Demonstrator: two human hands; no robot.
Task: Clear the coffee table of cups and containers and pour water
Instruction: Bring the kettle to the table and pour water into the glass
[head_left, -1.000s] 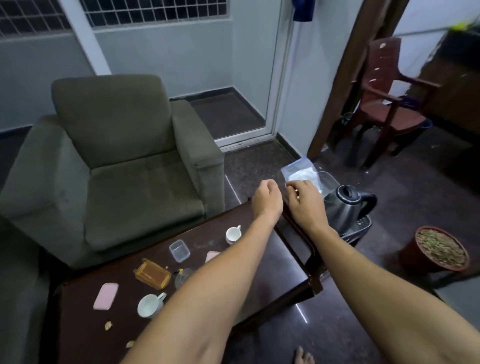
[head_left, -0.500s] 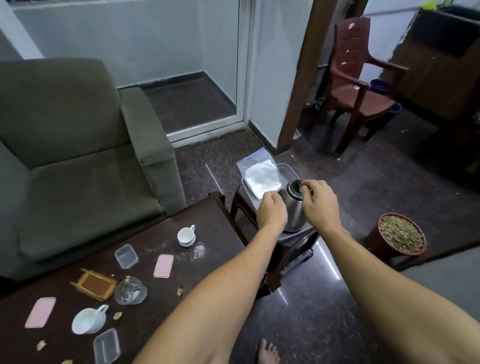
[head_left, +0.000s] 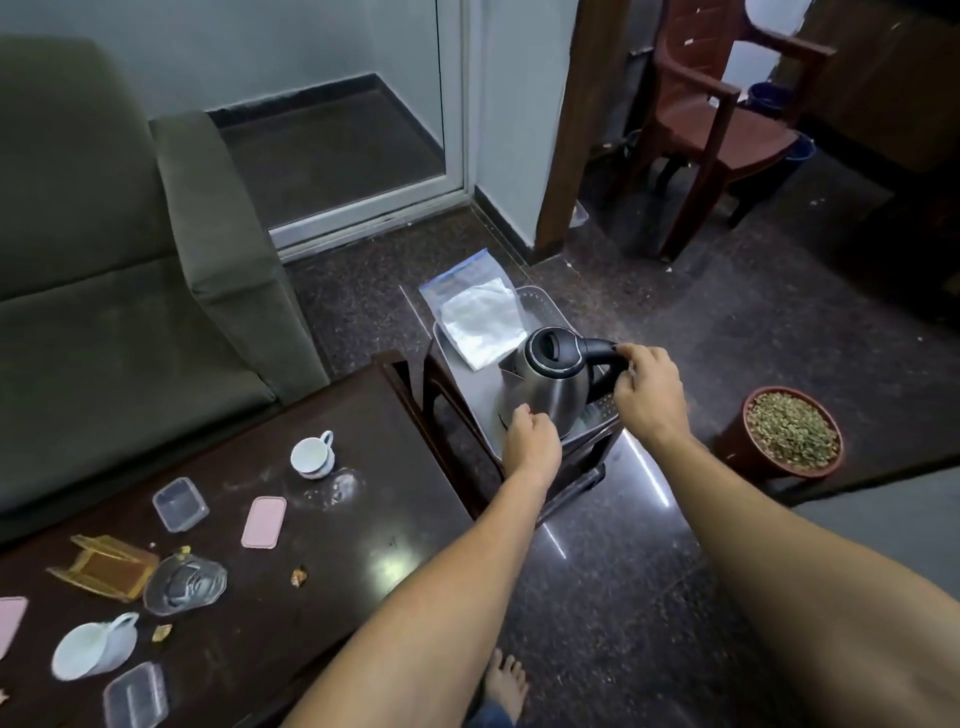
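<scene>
Whereas earlier both fists sat atop it, our right hand (head_left: 647, 396) now grips the electric kettle (head_left: 550, 384) handle, left hand (head_left: 530, 441) curled at its base.

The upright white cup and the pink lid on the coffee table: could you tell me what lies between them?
In the head view, only bare dark tabletop with a wet smear lies between the white cup and the pink lid.

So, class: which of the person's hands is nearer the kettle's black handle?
The right hand: its fingers touch the kettle's handle. The left hand is at the kettle's base, opposite side.
</scene>
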